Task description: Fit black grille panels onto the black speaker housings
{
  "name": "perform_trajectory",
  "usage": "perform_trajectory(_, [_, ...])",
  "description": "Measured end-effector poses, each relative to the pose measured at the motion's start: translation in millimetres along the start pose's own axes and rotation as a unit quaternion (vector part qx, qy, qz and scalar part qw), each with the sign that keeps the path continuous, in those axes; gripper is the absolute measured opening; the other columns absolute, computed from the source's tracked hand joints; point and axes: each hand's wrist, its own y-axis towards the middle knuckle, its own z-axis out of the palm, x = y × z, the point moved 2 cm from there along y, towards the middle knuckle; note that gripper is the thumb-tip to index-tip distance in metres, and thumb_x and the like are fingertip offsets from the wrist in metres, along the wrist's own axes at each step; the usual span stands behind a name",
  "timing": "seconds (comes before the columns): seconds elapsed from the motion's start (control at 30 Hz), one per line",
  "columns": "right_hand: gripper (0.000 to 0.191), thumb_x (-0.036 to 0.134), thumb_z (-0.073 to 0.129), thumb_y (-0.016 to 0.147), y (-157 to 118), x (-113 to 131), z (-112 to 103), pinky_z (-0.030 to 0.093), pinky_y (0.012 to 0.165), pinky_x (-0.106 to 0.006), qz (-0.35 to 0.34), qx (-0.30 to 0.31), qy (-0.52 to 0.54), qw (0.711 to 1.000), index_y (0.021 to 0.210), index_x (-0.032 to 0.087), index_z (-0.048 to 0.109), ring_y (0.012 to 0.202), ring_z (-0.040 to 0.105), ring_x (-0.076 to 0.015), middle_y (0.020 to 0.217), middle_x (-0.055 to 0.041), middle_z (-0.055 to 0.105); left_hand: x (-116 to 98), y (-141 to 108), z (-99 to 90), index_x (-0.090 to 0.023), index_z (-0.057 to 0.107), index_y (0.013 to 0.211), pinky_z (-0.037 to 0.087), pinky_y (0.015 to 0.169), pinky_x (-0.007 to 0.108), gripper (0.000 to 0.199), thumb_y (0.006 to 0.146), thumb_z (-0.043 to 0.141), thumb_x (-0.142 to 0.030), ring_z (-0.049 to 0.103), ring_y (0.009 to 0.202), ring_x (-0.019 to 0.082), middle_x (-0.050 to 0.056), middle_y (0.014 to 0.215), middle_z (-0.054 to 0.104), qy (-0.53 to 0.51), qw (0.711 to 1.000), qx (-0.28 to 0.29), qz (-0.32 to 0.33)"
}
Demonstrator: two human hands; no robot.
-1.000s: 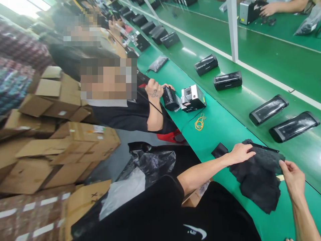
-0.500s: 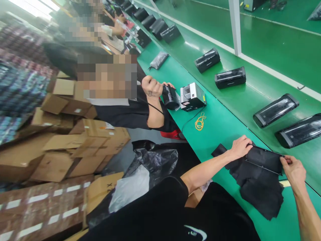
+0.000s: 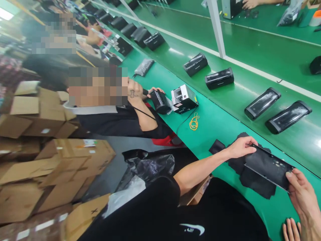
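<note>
My left hand [image 3: 242,147] pinches the upper left corner of a thin black rectangular framed panel [image 3: 271,164]. On the panel's right end, my right hand [image 3: 302,187] is closed with the thumb on top. The panel is tilted over a loose stack of black cloth pieces [image 3: 260,185] on the green tabletop. Small pale spots show through its dark sheet. A smaller folded black piece [image 3: 217,147] lies left of the stack, near my left forearm.
Black cylindrical speakers [image 3: 288,117] stand along the green belt beyond the table. A co-worker at left holds another black speaker [image 3: 160,101] beside a white-and-black dispenser [image 3: 184,97]. Yellow cord [image 3: 194,122] lies nearby. Another person's fingers [image 3: 291,229] show at bottom right. Cardboard boxes [image 3: 82,164] fill the left.
The panel has moved right and tilted, its right end now lower and past the cloth stack. Both hands keep hold. Another person's fingers have appeared at bottom right. The camera view has shifted.
</note>
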Motion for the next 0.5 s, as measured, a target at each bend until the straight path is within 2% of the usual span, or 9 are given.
perform_trajectory(0.07, [0.065, 0.047, 0.1, 0.051, -13.5, -5.4, -2.5, 0.053, 0.06, -0.027, -0.006, -0.015, 0.03, 0.999, 0.1, 0.026, 0.063, 0.069, 0.066, -0.0178, 0.084, -0.0003, 0.072, 1.8, -2.8, 4.5, -0.014, 0.07, 0.103, 0.046, 0.075, 0.024, 0.027, 0.083, 0.079, -0.029, 0.058, 0.078, 0.01, 0.001, 0.09, 0.066, 0.003, 1.0, 0.005, -0.007])
perform_trajectory(0.2, [0.059, 0.051, 0.097, 0.057, -28.2, -11.6, -5.3, 0.05, 0.059, -0.025, -0.034, -0.051, 0.044, 0.997, 0.097, 0.025, 0.063, 0.064, 0.061, -0.0147, 0.079, 0.0018, 0.069, 2.4, -9.4, 9.8, -0.014, 0.07, 0.106, 0.042, 0.072, 0.023, 0.031, 0.081, 0.081, -0.029, 0.053, 0.072, 0.009, -0.003, 0.08, 0.058, -0.015, 0.999, 0.031, 0.005])
perform_trajectory(0.5, [0.054, 0.05, 0.098, 0.063, -41.5, -12.6, -11.7, 0.047, 0.06, -0.023, -0.068, -0.04, 0.061, 0.995, 0.098, 0.023, 0.067, 0.066, 0.058, -0.0121, 0.084, 0.0023, 0.067, -0.7, -21.9, 22.8, -0.015, 0.067, 0.099, 0.039, 0.069, 0.024, 0.039, 0.077, 0.086, -0.041, 0.046, 0.066, 0.008, -0.006, 0.073, 0.053, -0.039, 0.999, 0.012, 0.029])
